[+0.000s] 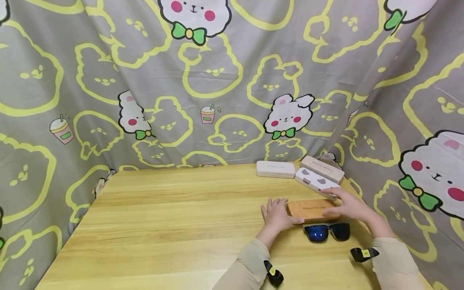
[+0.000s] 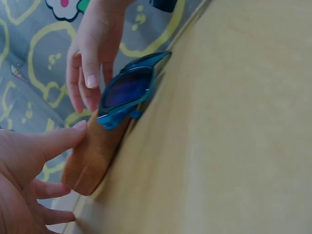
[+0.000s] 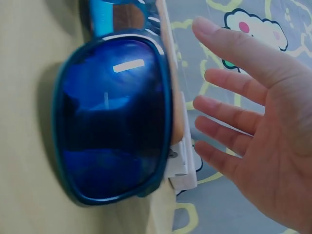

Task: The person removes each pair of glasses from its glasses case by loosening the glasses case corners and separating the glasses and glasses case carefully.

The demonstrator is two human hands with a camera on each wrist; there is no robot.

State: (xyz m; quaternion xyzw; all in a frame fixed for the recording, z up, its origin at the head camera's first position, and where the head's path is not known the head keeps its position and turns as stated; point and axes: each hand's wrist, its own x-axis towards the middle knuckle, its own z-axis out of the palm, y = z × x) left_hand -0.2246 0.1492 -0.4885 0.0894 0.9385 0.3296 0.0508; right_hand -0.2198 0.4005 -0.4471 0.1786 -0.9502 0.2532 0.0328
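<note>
A tan-orange glasses case (image 1: 308, 208) lies closed on the table, lettering on its lid. Directly in front of it rest dark-framed sunglasses (image 1: 318, 233) with blue mirrored lenses. My left hand (image 1: 277, 216) is at the case's left end, fingers spread and thumb along the front edge; in the left wrist view the thumb (image 2: 61, 142) is close to the case, contact unclear. Over the case's right end hovers my right hand (image 1: 351, 204), its fingers spread and slightly bent. The right wrist view shows nothing in that hand (image 3: 282, 131).
Behind the orange case lie a white case with grey patches (image 1: 312, 180), a beige case (image 1: 322, 169) and a plain white case (image 1: 275, 169). A patterned curtain (image 1: 217, 80) hangs around the wooden table (image 1: 163, 225). Each sleeve has a small black device near its wrist.
</note>
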